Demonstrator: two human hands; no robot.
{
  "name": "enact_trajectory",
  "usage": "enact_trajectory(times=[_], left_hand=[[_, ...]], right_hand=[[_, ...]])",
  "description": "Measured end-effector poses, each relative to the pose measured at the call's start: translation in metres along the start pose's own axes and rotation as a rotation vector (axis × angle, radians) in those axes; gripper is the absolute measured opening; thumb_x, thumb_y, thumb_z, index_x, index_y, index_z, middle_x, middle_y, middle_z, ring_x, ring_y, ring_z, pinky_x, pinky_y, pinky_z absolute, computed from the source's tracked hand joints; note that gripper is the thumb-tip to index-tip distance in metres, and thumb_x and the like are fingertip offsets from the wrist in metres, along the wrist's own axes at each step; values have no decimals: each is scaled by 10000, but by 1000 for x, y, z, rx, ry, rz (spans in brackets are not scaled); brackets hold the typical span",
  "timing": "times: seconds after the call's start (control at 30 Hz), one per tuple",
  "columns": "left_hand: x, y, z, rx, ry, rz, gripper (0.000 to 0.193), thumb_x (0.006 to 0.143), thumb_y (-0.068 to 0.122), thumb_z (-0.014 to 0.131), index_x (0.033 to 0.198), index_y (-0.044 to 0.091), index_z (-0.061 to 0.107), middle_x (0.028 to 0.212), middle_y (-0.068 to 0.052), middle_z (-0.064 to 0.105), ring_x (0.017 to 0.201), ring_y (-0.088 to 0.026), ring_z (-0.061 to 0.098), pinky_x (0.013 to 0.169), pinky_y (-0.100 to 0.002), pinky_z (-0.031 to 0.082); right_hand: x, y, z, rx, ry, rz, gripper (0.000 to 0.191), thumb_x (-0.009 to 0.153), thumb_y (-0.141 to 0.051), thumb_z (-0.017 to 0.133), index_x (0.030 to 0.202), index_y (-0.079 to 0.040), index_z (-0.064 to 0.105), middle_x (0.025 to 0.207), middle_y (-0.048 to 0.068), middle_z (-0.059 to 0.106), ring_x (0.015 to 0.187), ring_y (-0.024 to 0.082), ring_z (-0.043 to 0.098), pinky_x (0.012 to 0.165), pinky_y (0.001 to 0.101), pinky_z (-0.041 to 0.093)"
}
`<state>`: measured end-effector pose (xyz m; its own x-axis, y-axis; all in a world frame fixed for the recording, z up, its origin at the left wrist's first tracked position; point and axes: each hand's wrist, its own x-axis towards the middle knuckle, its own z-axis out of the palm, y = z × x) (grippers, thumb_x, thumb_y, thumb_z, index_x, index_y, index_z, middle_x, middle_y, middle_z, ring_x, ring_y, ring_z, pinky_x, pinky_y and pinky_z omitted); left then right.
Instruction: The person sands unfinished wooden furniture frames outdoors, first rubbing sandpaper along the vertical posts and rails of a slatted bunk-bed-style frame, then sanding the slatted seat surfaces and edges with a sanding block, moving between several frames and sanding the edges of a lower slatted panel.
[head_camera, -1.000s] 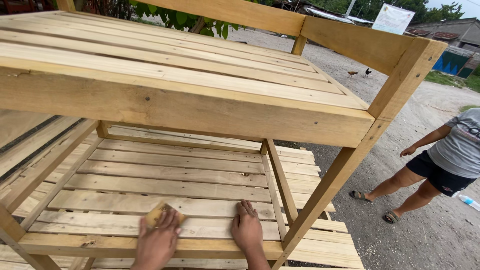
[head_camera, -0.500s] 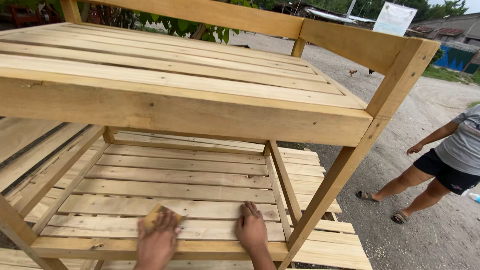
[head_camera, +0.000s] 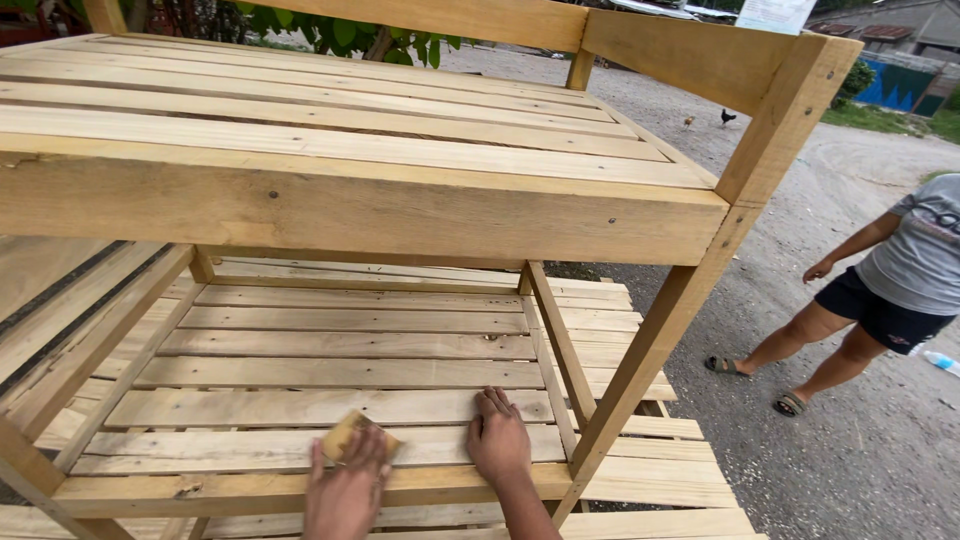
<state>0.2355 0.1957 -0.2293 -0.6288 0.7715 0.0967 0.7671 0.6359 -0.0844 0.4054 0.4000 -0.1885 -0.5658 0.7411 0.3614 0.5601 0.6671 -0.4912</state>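
sanding pad (head_camera: 358, 436) under left hand (head_camera: 347, 487), right hand (head_camera: 499, 441) beside

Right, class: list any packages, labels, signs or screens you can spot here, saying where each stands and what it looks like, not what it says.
Sign board: top right, behind the wooden frame's corner post; pale rectangle, cut off by the picture's edge.
Bottle: on the ground at far right, beside the standing person; clear, lying down, any label too small to tell.
No screens or packages show.

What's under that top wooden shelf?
Under the top shelf lies a lower slatted shelf. On it, the left hand presses a sanding pad and the right hand rests flat. The pad's underside is covered.
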Motion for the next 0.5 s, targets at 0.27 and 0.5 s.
enact_trajectory(times=[0.27, 0.5], left_hand=[[15, -146, -18, -145, -40, -395, 573, 1012, 446, 224, 1557, 282, 289, 1665, 81, 256, 1533, -121, 244, 1194, -720, 89], [13, -8, 9, -148, -69, 28, 566, 1032, 478, 195, 1562, 297, 272, 1660, 55, 220, 1529, -170, 243, 1205, -701, 56]], right_hand=[[0, 2, -1, -16, -20, -23, 420, 878, -124, 554, 1276, -44, 662, 1445, 129, 579, 1410, 293, 466, 1180, 473, 338], [0, -2, -4, -11, -34, 15, 418, 887, -137, 541, 1277, -57, 669, 1449, 109, 580, 1405, 281, 474, 1182, 455, 344]])
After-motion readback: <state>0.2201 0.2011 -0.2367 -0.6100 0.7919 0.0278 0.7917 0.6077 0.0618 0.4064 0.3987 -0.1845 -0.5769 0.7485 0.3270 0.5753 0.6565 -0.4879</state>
